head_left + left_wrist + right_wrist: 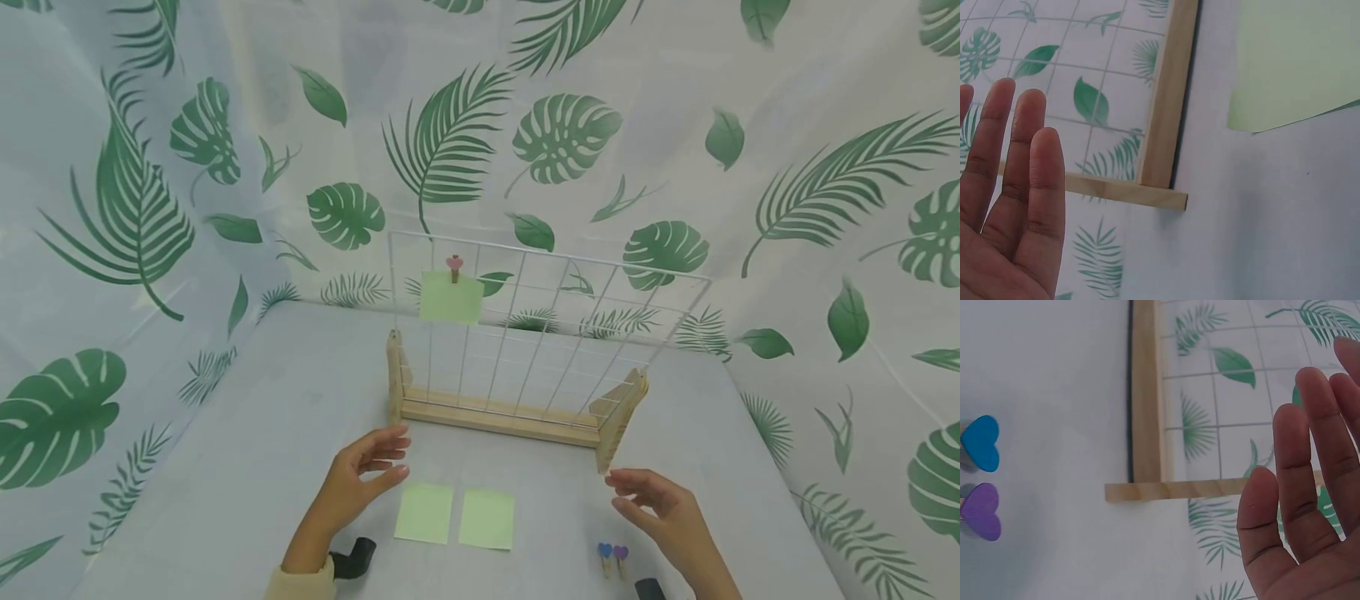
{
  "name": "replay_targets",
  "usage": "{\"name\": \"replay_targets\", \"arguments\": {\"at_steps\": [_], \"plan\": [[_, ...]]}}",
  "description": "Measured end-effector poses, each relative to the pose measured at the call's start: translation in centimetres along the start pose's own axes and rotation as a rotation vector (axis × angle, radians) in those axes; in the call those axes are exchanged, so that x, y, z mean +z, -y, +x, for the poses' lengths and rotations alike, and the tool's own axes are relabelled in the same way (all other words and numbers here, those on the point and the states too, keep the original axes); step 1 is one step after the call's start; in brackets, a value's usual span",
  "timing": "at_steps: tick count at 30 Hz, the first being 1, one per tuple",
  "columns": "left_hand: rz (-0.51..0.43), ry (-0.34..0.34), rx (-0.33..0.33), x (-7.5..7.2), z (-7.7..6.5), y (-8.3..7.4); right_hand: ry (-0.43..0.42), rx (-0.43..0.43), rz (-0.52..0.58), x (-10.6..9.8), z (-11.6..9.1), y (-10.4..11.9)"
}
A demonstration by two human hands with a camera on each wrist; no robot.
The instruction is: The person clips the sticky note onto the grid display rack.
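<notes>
A white wire grid (540,333) stands in a wooden base (502,421) in the middle of the table. Near its upper left a green sticky note (452,297) hangs from a clothespin with a pink heart (454,267). My left hand (358,475), holding nothing, hovers before the base's left end with fingers relaxed. Two more green notes, a left one (423,513) and a right one (487,519), lie side by side just right of it. Empty too, my right hand (663,508) hovers by the base's right end. Below it lie a blue heart clothespin (982,444) and a purple heart clothespin (982,511).
Behind and beside the white table (300,375) hangs a leaf-patterned curtain (465,167). The base's wooden side feet (621,425) jut toward me. Black wrist cameras (354,558) sit at my wrists.
</notes>
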State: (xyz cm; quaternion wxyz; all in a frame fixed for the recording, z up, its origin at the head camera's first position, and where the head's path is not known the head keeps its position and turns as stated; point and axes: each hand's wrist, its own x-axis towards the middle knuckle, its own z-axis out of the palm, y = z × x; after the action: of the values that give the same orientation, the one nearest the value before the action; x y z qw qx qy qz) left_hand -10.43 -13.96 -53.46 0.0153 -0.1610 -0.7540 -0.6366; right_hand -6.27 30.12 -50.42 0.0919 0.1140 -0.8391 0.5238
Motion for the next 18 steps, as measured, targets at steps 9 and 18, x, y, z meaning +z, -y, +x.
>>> {"name": "replay_targets", "arguments": {"at_steps": [9, 18], "plan": [[-0.040, -0.003, -0.126, 0.7, -0.9, 1.2, 0.036, 0.087, 0.000, 0.1, -1.1, -0.6], [-0.050, 0.004, -0.190, 1.1, -1.4, 2.0, 0.023, 0.198, -0.021, 0.3, -1.6, -1.5]]}}
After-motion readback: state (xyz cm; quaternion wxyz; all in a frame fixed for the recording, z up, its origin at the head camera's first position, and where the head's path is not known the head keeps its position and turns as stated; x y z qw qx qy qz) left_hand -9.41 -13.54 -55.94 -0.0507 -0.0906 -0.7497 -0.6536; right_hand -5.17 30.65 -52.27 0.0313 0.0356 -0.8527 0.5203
